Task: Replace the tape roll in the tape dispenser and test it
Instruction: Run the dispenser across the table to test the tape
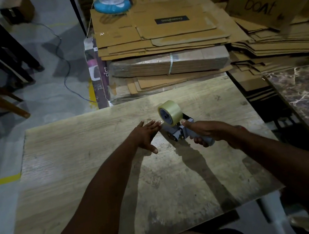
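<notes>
A clear, yellowish tape roll (pixel 171 112) sits mounted on the blue-grey tape dispenser (pixel 176 133), which rests with its front end down on the pale wooden table (pixel 80 167). My right hand (pixel 207 131) is closed around the dispenser's handle, with the index finger stretched forward along its top. My left hand (pixel 146 135) lies flat on the table just left of the dispenser, fingers spread, fingertips close to the dispenser's front end below the roll. Whether they touch tape there is too small to tell.
Stacks of flattened cardboard (pixel 162 34) lie beyond the table's far edge, with a brown box marked "boat" (pixel 266 3) at the back right. A marble-patterned surface (pixel 298 92) lies to the right. Dark furniture legs (pixel 4 101) and a cable (pixel 66 68) are on the floor at left.
</notes>
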`<state>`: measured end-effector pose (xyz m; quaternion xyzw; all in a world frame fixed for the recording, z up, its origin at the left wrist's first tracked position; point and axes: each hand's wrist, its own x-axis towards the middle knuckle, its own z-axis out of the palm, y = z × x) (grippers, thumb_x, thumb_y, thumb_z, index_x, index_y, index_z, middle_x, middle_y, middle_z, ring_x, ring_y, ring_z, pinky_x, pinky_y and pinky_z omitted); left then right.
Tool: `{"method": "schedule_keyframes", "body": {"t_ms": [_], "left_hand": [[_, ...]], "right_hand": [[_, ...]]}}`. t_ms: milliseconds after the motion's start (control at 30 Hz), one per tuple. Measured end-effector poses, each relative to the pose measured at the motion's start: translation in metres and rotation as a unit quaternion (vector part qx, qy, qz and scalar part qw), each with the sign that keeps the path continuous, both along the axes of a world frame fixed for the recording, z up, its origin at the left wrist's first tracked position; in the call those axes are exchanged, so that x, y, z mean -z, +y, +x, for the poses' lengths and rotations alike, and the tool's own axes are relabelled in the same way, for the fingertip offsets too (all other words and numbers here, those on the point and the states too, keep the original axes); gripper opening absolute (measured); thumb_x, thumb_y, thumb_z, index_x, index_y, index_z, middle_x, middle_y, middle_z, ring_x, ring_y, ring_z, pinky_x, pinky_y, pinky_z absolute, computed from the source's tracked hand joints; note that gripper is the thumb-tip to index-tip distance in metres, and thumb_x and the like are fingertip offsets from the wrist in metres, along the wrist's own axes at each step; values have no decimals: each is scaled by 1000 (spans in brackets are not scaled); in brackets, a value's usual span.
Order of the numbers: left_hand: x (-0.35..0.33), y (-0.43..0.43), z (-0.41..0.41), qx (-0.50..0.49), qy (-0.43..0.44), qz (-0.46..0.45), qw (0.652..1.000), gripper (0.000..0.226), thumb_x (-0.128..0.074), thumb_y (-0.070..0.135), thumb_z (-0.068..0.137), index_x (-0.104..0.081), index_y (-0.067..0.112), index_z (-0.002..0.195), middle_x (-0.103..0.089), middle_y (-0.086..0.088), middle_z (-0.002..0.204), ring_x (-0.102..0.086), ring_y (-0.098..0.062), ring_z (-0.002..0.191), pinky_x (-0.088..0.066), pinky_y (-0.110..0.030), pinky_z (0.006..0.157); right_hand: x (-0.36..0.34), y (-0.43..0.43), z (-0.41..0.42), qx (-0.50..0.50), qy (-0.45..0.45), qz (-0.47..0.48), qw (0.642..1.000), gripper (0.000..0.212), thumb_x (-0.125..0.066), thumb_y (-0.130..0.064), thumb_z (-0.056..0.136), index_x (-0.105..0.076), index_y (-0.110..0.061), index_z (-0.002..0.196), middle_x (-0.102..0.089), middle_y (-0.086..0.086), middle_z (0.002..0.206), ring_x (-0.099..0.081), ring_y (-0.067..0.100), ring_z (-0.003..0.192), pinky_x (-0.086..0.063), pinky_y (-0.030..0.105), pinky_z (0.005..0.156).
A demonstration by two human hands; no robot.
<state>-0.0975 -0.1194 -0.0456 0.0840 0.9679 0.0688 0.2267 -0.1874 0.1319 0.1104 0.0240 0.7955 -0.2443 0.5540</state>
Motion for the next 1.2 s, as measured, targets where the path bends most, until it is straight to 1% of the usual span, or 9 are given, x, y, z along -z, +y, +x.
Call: {"method": "schedule_keyframes", "body": {"t_ms": [233, 433, 600, 667, 767, 867, 1033, 1133, 1200], "left_hand": [[-3, 8, 2, -30, -17, -9, 999, 134, -67, 86, 70, -4, 19, 167, 8, -1, 174, 8, -22, 160, 4, -60, 125], [-11, 15, 2, -43, -31, -26, 998, 134, -75, 76, 71, 3, 24, 166, 8, 2, 174, 8, -24, 160, 2, -63, 125], [-11, 22, -3, -48, -52, -40, 997, 136, -79, 74, 70, 3, 23, 166, 9, 1, 174, 9, -26, 160, -3, -67, 124], [-13, 22, -3, -53, -59, -41, 996, 136, -79, 73, 70, 3, 23, 166, 10, 2, 174, 10, -26, 160, -3, -68, 124], [-15, 24, -4, -55, -65, -45, 995, 136, -80, 72, 70, 2, 23, 166, 10, 3, 174, 10, -26, 160, -3, -69, 123], [-18, 27, -4, -64, -74, -45, 994, 130, -81, 68, 72, -3, 25, 166, 7, 2, 174, 12, -26, 159, -1, -68, 123], [-23, 27, -2, -54, -65, -26, 996, 127, -82, 66, 73, -5, 25, 166, 6, 2, 174, 12, -28, 159, 0, -70, 123], [-20, 22, -1, -52, -56, -11, 997, 126, -80, 68, 73, -7, 24, 166, 5, 0, 174, 11, -28, 159, 4, -70, 121], [-19, 22, 0, -52, -52, -4, 997, 124, -80, 68, 74, -10, 23, 166, 4, -1, 174, 9, -25, 160, 5, -71, 121]], "right_hand": [[-10, -11, 2, -47, 7, 15, 999, 72, -26, -80, 89, -48, -12, 97, -39, 0, 54, -31, 10, 46, -28, 20, 47], [-16, -3, 8, -50, 24, -13, 998, 61, -28, -71, 96, -44, -14, 78, -34, 1, 55, -29, 10, 45, -26, 15, 42], [-10, 5, 9, -48, 13, -1, 999, 68, -31, -75, 92, -51, -10, 94, -38, 3, 61, -33, 11, 49, -30, 14, 40], [-11, 2, 5, -61, 6, 6, 998, 71, -27, -77, 91, -50, -10, 90, -39, 2, 59, -33, 11, 48, -30, 16, 43], [-12, -3, -2, -67, -6, 30, 997, 71, -23, -79, 89, -47, -14, 76, -38, -1, 49, -31, 10, 44, -25, 21, 49], [-10, -12, -3, -65, -8, 62, 996, 69, -27, -82, 86, -46, -17, 75, -39, -1, 55, -32, 10, 48, -26, 21, 49], [-13, -35, -6, -63, -21, 109, 992, 62, -34, -73, 92, -52, -14, 83, -41, 0, 60, -33, 10, 52, -29, 20, 45], [-27, -49, -12, -77, -24, 111, 991, 51, -40, -52, 101, -55, -10, 77, -47, 2, 56, -36, 10, 53, -31, 21, 49], [-38, -55, -15, -76, -40, 93, 992, 49, -44, -37, 102, -60, -4, 69, -53, 5, 50, -39, 12, 56, -33, 21, 53]]}}
